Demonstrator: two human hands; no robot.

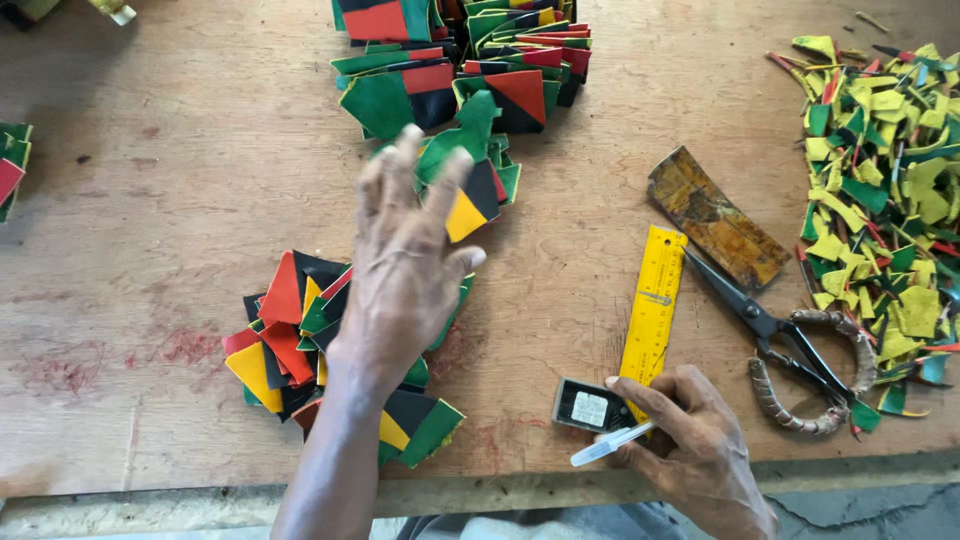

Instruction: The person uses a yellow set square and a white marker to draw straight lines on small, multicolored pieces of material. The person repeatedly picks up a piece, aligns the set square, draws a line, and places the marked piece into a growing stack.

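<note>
My left hand (pixel 405 255) is stretched forward over the wooden table (pixel 170 180), fingers spread and blurred. Its fingertips touch a green, black, yellow and red piece (pixel 478 185) at the near edge of a large pile of coloured patchwork pieces (pixel 470 60). Whether it grips that piece I cannot tell. Under my wrist lies a smaller stack of similar pieces (pixel 285 335). My right hand (pixel 690 445) rests near the table's front edge and holds a white pen (pixel 605 445), beside a small dark rectangular block (pixel 588 407).
A yellow ruler (pixel 653 300) lies upright right of centre. Black scissors with wrapped handles (pixel 790 345) and a worn brown strip (pixel 715 215) sit beyond it. A heap of yellow, green and red scraps (pixel 885 170) fills the right side. More pieces lie at the left edge (pixel 10 165).
</note>
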